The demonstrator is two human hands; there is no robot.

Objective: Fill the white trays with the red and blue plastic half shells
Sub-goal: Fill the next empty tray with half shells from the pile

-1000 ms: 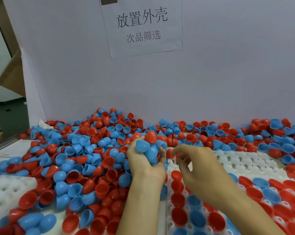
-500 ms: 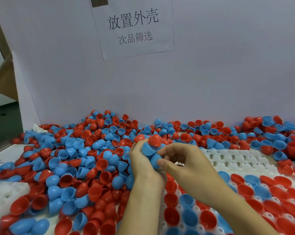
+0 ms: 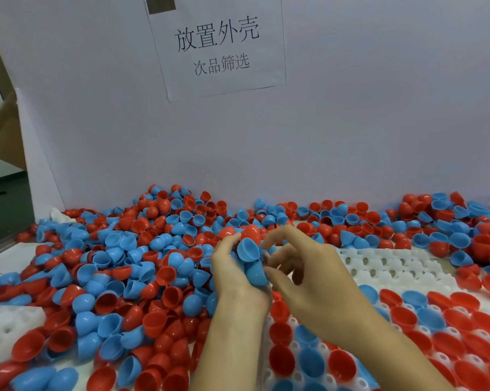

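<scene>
White tray (image 3: 390,266) lies right; left hand (image 3: 235,275) grips blue half shells (image 3: 249,249); right hand (image 3: 308,280) beside, fingers loosely curled, empty.

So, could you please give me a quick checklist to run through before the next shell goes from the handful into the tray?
1. Left hand holds a supply of shells: ok, several blue and red ones in its grip.
2. Right hand free to take one: ok, fingers loosely curled, holding nothing.
3. Blue shell on top reachable: ok, open side faces the right fingers.
4. Empty sockets in the white tray: ok, far rows bare.
5. Shell free of defects: cannot tell.
</scene>
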